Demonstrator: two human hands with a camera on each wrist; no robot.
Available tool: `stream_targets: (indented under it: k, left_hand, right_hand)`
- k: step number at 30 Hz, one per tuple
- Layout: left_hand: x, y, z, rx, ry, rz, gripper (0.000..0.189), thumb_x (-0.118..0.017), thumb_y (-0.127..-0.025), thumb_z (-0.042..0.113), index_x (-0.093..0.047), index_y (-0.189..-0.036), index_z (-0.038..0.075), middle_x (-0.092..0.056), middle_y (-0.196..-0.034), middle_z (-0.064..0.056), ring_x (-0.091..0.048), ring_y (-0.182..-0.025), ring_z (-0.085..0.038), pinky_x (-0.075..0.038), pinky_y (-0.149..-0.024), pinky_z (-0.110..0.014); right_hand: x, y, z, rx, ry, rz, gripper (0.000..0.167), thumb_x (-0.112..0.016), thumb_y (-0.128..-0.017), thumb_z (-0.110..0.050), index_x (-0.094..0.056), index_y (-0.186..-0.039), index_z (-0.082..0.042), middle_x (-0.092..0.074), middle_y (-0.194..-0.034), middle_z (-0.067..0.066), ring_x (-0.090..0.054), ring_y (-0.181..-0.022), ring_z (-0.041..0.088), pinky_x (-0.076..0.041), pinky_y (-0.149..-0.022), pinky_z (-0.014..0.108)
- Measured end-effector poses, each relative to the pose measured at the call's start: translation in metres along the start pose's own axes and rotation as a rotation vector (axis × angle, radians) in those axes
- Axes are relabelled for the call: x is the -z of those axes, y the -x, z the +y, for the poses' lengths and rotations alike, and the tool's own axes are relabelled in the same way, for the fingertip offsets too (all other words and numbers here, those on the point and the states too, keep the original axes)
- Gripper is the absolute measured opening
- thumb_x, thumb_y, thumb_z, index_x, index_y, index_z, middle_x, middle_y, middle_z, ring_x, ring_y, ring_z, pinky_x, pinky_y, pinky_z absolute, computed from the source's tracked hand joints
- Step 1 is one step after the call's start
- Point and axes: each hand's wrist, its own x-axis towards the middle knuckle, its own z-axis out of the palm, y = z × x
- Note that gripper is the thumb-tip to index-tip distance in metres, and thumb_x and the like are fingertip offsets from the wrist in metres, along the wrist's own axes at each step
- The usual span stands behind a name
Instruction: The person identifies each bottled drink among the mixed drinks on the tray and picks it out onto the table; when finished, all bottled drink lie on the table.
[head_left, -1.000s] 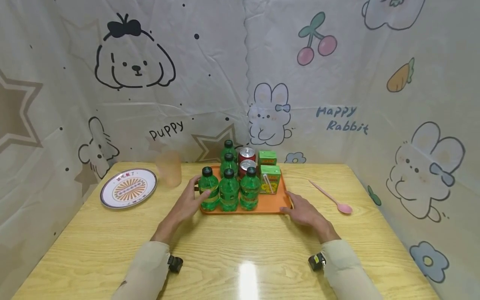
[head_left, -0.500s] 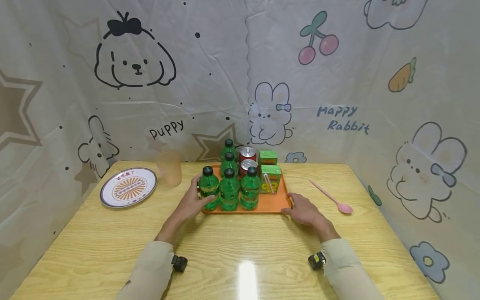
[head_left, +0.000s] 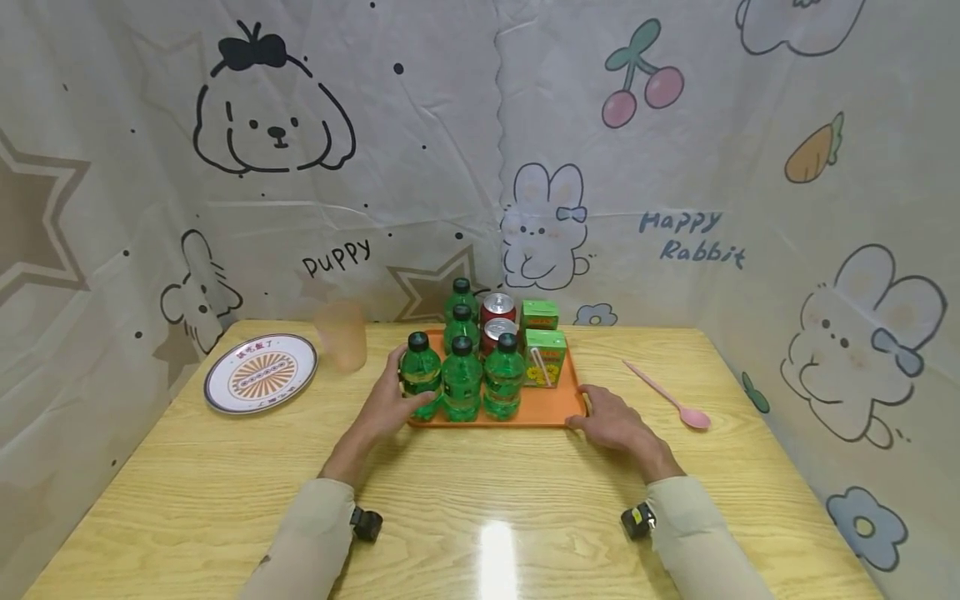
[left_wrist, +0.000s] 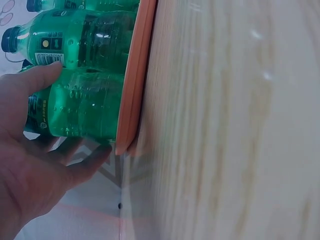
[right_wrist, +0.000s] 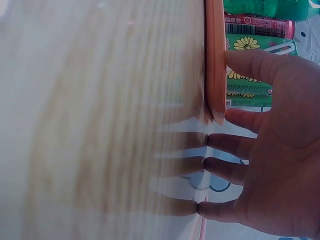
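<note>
While gripping a bottle (head_left: pixel 420 367) with the left hand (head_left: pixel 385 403) and touching the tray (head_left: pixel 549 409) with a spread right hand (head_left: pixel 611 417), could topple that bottle by pushing unevenly.

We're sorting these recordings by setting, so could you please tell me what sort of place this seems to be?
It looks like a tabletop booth, probably staged for recording: cartoon-printed cloth hangs behind and on both sides of a wood-grain table, where an orange tray holds grouped green bottles.
</note>
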Motion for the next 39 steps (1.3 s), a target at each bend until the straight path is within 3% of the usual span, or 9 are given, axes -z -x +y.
stream_targets:
  k: [8,18,27,39]
  left_hand:
    - [0.000,0.001,-0.001,-0.033,-0.031,0.015,0.091,-0.074,-0.086,0.022,-0.013,-0.153,0.025,-0.051,-0.138,-0.019,-0.048,-0.130,-0.039,-0.036,-0.107,-0.060]
    - [0.010,0.013,0.005,-0.065,-0.048,0.013,0.093,-0.075,-0.086,0.030,-0.012,-0.154,0.027,-0.043,-0.144,-0.021,-0.051,-0.126,-0.041,-0.045,-0.099,-0.058]
    - [0.015,0.031,0.015,-0.190,-0.062,0.030,0.091,-0.079,-0.082,0.024,-0.020,-0.151,0.026,-0.049,-0.135,-0.018,-0.059,-0.116,-0.035,-0.053,-0.090,-0.051]
    - [0.019,0.055,0.010,-0.164,-0.105,-0.036,0.089,-0.079,-0.081,0.024,-0.021,-0.149,0.023,-0.051,-0.134,-0.015,-0.062,-0.111,-0.031,-0.056,-0.086,-0.044]
  right_hand:
    - [0.000,0.000,0.003,0.002,-0.004,0.002,0.068,-0.059,-0.092,-0.039,-0.037,-0.147,-0.005,-0.040,-0.150,0.021,-0.034,-0.139,0.043,-0.031,-0.106,0.064]
    - [0.000,0.000,0.004,0.014,0.000,0.002,0.067,-0.059,-0.093,-0.041,-0.038,-0.146,-0.005,-0.040,-0.150,0.021,-0.034,-0.138,0.043,-0.032,-0.105,0.065]
    - [0.000,0.000,0.004,0.011,0.001,-0.002,0.068,-0.058,-0.093,-0.041,-0.037,-0.147,-0.006,-0.039,-0.151,0.021,-0.033,-0.139,0.043,-0.030,-0.107,0.065]
    - [0.000,-0.001,0.005,0.018,0.000,-0.002,0.068,-0.058,-0.093,-0.041,-0.037,-0.147,-0.005,-0.040,-0.150,0.020,-0.034,-0.139,0.043,-0.031,-0.107,0.064]
